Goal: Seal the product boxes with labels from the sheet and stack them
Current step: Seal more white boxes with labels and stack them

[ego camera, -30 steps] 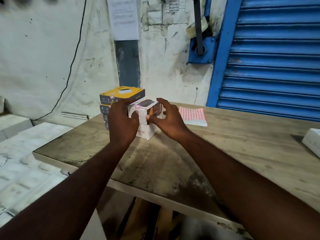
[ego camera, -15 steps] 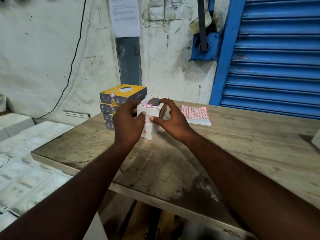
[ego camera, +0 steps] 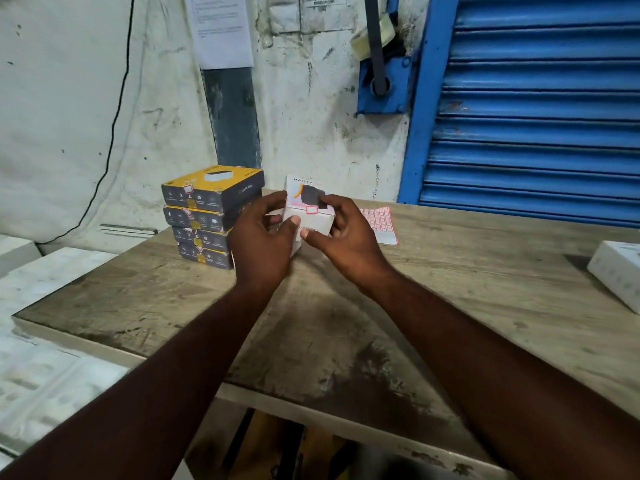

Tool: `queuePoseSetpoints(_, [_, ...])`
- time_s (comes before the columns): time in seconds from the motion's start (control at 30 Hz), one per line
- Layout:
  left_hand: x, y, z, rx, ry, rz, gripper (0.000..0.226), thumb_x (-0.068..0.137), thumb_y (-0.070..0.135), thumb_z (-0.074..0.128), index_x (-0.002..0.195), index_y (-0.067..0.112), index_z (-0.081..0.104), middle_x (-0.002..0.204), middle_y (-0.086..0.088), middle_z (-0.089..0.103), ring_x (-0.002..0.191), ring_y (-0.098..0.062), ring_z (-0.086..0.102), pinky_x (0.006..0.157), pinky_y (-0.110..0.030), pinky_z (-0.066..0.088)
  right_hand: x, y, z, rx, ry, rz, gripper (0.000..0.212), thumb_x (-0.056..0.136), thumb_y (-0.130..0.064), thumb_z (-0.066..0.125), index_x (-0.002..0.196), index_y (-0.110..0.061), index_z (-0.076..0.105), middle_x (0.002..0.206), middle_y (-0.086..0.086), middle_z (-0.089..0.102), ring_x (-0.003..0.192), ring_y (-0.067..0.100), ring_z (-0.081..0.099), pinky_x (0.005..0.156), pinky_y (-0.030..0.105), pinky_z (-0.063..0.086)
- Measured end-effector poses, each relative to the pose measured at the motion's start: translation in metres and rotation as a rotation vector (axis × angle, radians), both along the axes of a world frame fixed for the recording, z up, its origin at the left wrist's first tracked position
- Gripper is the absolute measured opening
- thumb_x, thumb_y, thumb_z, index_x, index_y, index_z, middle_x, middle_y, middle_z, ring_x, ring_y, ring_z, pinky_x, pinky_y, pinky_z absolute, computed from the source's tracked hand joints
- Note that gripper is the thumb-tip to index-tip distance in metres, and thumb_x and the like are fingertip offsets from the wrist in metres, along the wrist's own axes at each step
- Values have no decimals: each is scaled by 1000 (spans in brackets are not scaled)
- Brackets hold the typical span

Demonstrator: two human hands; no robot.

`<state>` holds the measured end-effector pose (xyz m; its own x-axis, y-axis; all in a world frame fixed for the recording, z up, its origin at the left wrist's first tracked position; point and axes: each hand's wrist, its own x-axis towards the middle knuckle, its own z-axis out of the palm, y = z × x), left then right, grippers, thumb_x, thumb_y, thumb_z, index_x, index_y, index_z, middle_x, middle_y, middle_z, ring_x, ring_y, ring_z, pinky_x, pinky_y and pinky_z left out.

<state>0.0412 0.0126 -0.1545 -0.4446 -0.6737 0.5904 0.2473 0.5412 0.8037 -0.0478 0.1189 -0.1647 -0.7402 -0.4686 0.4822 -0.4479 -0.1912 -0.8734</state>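
A small white product box (ego camera: 313,220) with a dark picture on top is held between both hands above the wooden table (ego camera: 450,299). A red-framed label (ego camera: 312,210) sits across its front top edge. My left hand (ego camera: 261,237) grips the box's left side, thumb on the front face. My right hand (ego camera: 341,237) grips the right side, thumb low on the front. Another white box seems to stand under it, mostly hidden by my left hand. A stack of several yellow-and-grey boxes (ego camera: 211,216) stands just left. The red label sheet (ego camera: 379,221) lies behind my right hand.
A further white box (ego camera: 616,271) lies at the table's right edge. A blue roller shutter (ego camera: 536,98) and a stained white wall close off the back. White moulded packing (ego camera: 45,341) lies to the left, below the table's edge.
The white box has been turned in my hands, so that its labelled edge now faces me. My thumbs have shifted onto its front face.
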Motion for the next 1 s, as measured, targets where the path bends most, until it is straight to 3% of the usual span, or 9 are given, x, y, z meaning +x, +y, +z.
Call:
queuePoseSetpoints(0.13, [-15,24,0,-4,-17,-98,42,86,9,77,125,22,68,118,3,68,90,1,66,74,-4,48,-12,35,8,6,4,-61,50,80,-2,82,115,-28,57,121,-2,70,111,11,68,101,37,54])
queuePoseSetpoints(0.3, [-37,63,-10,22,-57,-251,43,84,14,81,125,22,69,111,-1,68,89,-4,68,87,-27,58,-35,90,10,68,18,-158,47,80,-3,82,121,-17,63,124,3,71,107,14,70,98,45,56])
queuePoseSetpoints(0.4, [-50,86,-18,141,-110,-364,43,81,29,83,122,26,69,105,0,70,94,-11,70,88,-43,61,-43,125,4,99,34,-196,49,80,-1,82,125,-9,64,123,4,72,101,8,70,94,40,58])
queuePoseSetpoints(0.5, [-68,107,-23,296,-155,-461,54,74,46,80,122,25,67,104,-4,73,98,-21,73,86,-50,61,-55,152,-5,125,54,-267,48,78,-7,85,122,-16,68,119,-5,73,104,9,71,97,41,57])
queuePoseSetpoints(0.6, [-74,115,-17,519,-159,-606,36,95,29,70,123,6,67,113,-13,74,99,-22,74,88,-48,61,-55,159,-10,132,103,-337,51,77,-10,87,123,-18,68,115,-10,73,104,6,71,97,34,57])
queuePoseSetpoints(0.77, [-99,127,-16,689,-206,-756,25,100,23,62,113,3,70,111,-15,75,102,-22,73,91,-43,60,-62,172,-18,86,116,-367,52,76,-4,86,124,-13,66,110,-18,68,101,-5,68,93,17,53])
queuePoseSetpoints(0.87, [-107,123,-18,715,-219,-806,21,99,15,62,111,0,69,112,-20,73,101,-27,71,94,-45,59,-66,170,-20,71,105,-343,51,74,-4,88,117,-18,67,119,-9,70,108,1,68,97,25,55])
queuePoseSetpoints(1.0, [-112,113,-21,729,-187,-854,45,89,10,71,131,-2,58,119,-22,71,111,-34,69,96,-49,57,-68,170,-22,23,77,-227,55,69,3,89,108,-22,58,135,0,64,119,11,66,97,34,56])
